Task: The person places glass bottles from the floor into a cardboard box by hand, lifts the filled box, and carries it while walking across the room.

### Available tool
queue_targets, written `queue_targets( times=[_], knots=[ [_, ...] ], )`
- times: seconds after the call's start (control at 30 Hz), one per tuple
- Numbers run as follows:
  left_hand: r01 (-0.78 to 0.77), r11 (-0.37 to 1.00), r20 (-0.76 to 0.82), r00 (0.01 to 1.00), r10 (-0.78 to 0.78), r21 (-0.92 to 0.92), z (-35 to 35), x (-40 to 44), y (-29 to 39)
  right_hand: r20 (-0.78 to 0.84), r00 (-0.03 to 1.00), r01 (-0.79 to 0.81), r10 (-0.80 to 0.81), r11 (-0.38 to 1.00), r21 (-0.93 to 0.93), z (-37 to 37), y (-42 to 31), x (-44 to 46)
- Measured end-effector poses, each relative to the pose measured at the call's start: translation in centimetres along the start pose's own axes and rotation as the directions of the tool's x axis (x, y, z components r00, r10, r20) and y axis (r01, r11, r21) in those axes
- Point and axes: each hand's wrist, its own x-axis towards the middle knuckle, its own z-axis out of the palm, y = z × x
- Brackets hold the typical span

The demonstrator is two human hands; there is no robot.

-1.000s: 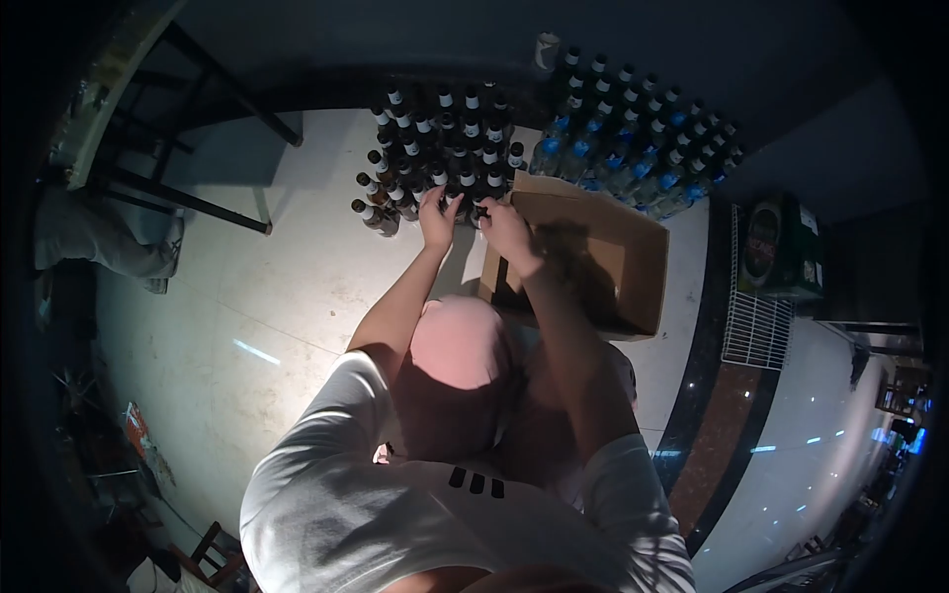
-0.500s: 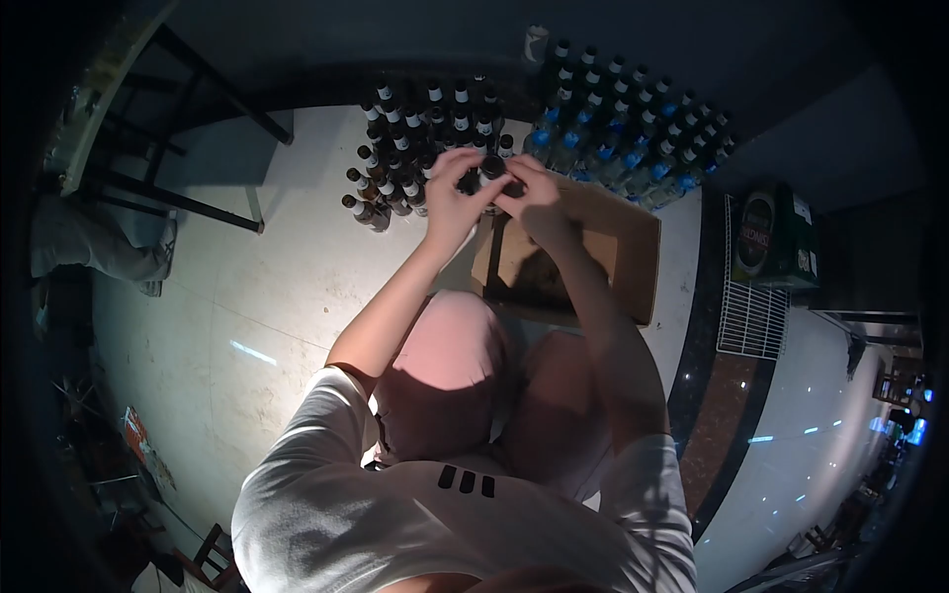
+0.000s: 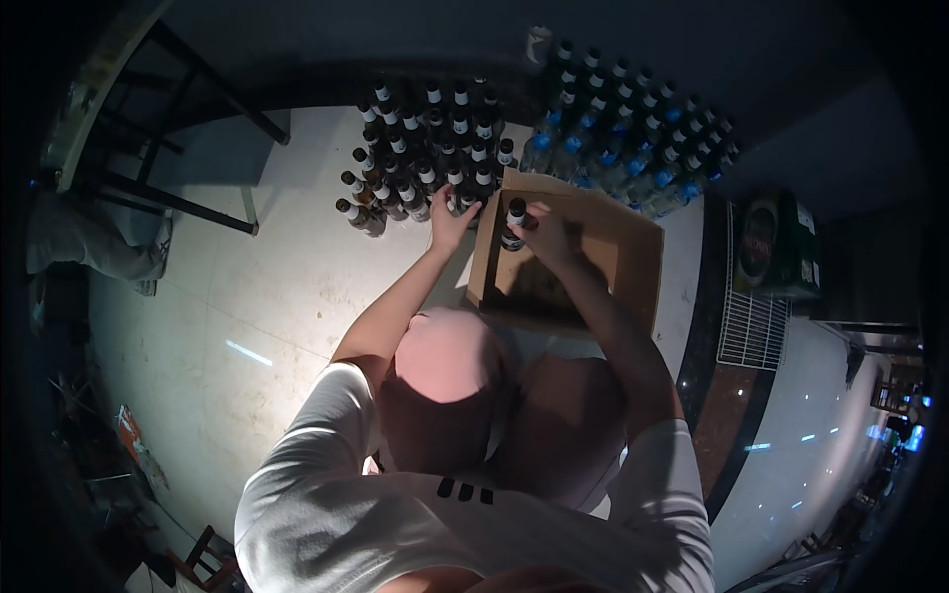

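My right hand is closed on a dark beer bottle with a pale neck label. The bottle stands roughly upright over the left part of an open cardboard box; whether its base touches the bottom is hidden. At the near edge of the brown bottle group, my left hand has thumb and fingers spread around the front of a bottle. No firm grip by that hand shows.
Blue and green bottles stand in rows behind the box. To the right, a green carton rests above a white wire rack. A dark-legged table and a person's leg are at the left.
Both hands were together at one bottle by the group. My right hand has since carried a bottle right and down over the box, while my left hand moved slightly toward me, fingers spread.
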Motion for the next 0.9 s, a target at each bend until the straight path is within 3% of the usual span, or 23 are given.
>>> queue_targets(
  times=[0.03,0.1,0.17,0.23,0.47,0.53,0.67,0.73,0.8,0.87,0.9],
  knots=[
    [0.016,1.000,-0.019,1.000,-0.016,-0.011,0.5,0.1,-0.6,0.000,1.000,0.001,-0.001,1.000,0.000,0.4,0.2,0.1],
    [0.047,0.999,0.038,0.998,-0.048,0.007,0.7,0.2,-2.0,-0.029,0.997,-0.060,0.067,0.975,0.214,1.5,0.7,0.4],
    [0.075,0.997,0.095,0.992,-0.078,0.030,0.7,0.5,-3.2,-0.056,0.994,-0.076,0.091,0.972,0.223,2.5,1.5,0.8],
    [0.004,0.997,0.115,0.993,-0.013,0.073,0.9,0.6,-3.8,-0.081,0.990,-0.094,0.115,0.969,0.230,3.4,2.3,1.1],
    [0.033,0.991,0.095,0.994,-0.046,0.131,0.6,0.4,-3.0,-0.094,0.961,-0.239,0.260,0.952,0.190,5.4,2.9,1.4],
    [-0.181,0.953,0.191,0.972,0.137,0.241,-0.4,0.3,-2.3,-0.112,0.952,-0.257,0.284,0.944,0.208,6.3,3.2,1.6],
    [-0.239,0.942,0.205,0.960,0.193,0.237,-2.0,-0.7,0.4,-0.102,0.939,-0.315,0.327,0.942,0.119,6.9,3.8,1.3],
    [-0.223,0.956,0.132,0.971,0.201,0.191,-2.9,-0.3,2.2,-0.095,0.938,-0.322,0.332,0.940,0.110,6.3,4.0,1.0],
    [-0.253,0.944,0.135,0.964,0.228,0.210,-4.2,0.2,5.1,-0.221,0.974,-0.103,0.052,0.969,-0.225,5.2,3.8,0.0],
    [-0.403,0.859,0.134,0.915,0.380,0.317,-5.2,0.3,8.1,-0.247,0.966,-0.131,0.082,0.973,-0.189,3.0,1.7,-0.6],
    [-0.426,0.860,0.136,0.905,0.404,0.282,-5.5,0.4,9.5,-0.268,0.956,-0.160,0.116,0.976,-0.149,1.6,0.1,-0.7]
  ],
)
